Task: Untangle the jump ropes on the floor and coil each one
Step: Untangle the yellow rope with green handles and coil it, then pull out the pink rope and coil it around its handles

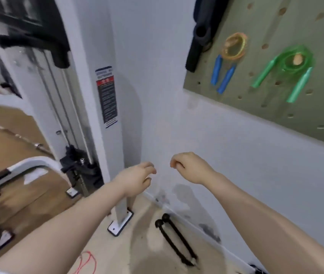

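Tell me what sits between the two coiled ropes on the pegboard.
In the head view, only bare pegboard with holes separates the orange rope and green rope.

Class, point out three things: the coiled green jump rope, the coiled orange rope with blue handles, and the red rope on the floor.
green jump rope [293,58]: head view, on its coil.
orange rope [234,46]: head view, on its coil.
red rope [87,263]: head view, on its loops.

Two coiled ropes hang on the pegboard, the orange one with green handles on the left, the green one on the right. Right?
Not quite. In the head view the orange rope on the pegboard has blue handles, not green. The rest holds: it hangs coiled on the left, the green rope on the right.
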The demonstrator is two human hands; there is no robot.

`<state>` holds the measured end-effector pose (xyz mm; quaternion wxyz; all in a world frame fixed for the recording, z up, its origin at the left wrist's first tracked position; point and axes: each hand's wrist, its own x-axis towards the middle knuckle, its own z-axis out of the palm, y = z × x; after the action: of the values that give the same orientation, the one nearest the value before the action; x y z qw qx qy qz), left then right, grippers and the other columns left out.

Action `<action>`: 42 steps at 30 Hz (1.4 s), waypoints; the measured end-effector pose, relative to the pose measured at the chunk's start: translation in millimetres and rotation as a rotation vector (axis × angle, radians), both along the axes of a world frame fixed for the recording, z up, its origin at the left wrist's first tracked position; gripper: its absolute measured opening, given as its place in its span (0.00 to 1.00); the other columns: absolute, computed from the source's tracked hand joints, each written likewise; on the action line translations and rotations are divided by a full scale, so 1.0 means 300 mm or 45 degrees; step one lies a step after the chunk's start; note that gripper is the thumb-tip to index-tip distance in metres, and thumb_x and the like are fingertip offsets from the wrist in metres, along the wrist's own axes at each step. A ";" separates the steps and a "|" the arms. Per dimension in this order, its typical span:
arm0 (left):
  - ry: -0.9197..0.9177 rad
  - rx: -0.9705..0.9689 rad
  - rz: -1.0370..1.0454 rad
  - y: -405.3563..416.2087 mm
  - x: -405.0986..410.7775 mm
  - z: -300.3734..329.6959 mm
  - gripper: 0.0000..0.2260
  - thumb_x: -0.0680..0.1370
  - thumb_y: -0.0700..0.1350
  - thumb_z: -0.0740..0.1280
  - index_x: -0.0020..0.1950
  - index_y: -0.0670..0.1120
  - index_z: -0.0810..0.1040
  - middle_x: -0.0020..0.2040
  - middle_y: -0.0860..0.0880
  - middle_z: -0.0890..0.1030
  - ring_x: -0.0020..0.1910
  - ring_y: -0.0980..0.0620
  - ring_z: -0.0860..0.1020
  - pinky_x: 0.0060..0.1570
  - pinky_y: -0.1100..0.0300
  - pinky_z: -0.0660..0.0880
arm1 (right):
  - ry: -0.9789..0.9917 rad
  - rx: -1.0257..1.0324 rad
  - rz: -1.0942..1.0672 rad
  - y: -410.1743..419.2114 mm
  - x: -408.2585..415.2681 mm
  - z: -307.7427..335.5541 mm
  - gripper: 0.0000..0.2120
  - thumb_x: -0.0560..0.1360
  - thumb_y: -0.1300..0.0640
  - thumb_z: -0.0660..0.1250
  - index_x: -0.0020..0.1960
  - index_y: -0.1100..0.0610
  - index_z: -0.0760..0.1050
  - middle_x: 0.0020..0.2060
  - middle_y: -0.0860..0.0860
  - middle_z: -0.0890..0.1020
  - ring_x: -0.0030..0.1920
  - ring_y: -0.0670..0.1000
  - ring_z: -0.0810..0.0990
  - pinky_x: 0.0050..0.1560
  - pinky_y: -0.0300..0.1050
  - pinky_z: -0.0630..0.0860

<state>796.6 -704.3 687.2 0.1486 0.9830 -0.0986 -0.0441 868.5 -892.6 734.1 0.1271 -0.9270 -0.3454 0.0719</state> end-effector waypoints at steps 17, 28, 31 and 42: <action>0.211 -0.584 1.499 0.951 -1.198 -0.422 0.12 0.77 0.39 0.59 0.58 0.42 0.76 0.55 0.44 0.79 0.51 0.46 0.76 0.41 0.63 0.62 | 0.390 -0.581 1.160 1.333 -0.793 -0.542 0.14 0.78 0.62 0.54 0.55 0.61 0.77 0.55 0.56 0.80 0.57 0.56 0.75 0.56 0.47 0.69; 0.041 -0.973 2.306 1.091 -1.556 -0.795 0.10 0.78 0.38 0.59 0.56 0.41 0.77 0.54 0.43 0.80 0.52 0.43 0.79 0.50 0.59 0.71 | 0.434 -0.844 1.520 1.640 -1.035 -1.013 0.13 0.76 0.60 0.55 0.53 0.58 0.77 0.53 0.58 0.79 0.55 0.58 0.76 0.53 0.47 0.72; 0.016 -1.125 2.409 1.084 -1.631 -0.953 0.08 0.78 0.37 0.58 0.50 0.44 0.75 0.48 0.44 0.79 0.45 0.40 0.81 0.39 0.64 0.74 | 0.492 -0.997 1.507 1.652 -1.119 -1.201 0.09 0.75 0.58 0.56 0.46 0.50 0.75 0.51 0.55 0.78 0.54 0.57 0.77 0.52 0.48 0.74; 0.100 -1.302 2.495 1.139 -1.799 -1.973 0.11 0.79 0.38 0.57 0.57 0.42 0.76 0.48 0.43 0.78 0.29 0.53 0.77 0.26 0.73 0.69 | 0.278 -1.100 1.408 1.728 -1.289 -2.261 0.14 0.75 0.63 0.55 0.57 0.58 0.75 0.57 0.59 0.78 0.54 0.61 0.77 0.54 0.52 0.76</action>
<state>257.0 -362.7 95.4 0.5110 0.4561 0.7207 0.1075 481.7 -374.1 55.9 -0.2729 -0.5707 -0.6914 0.3491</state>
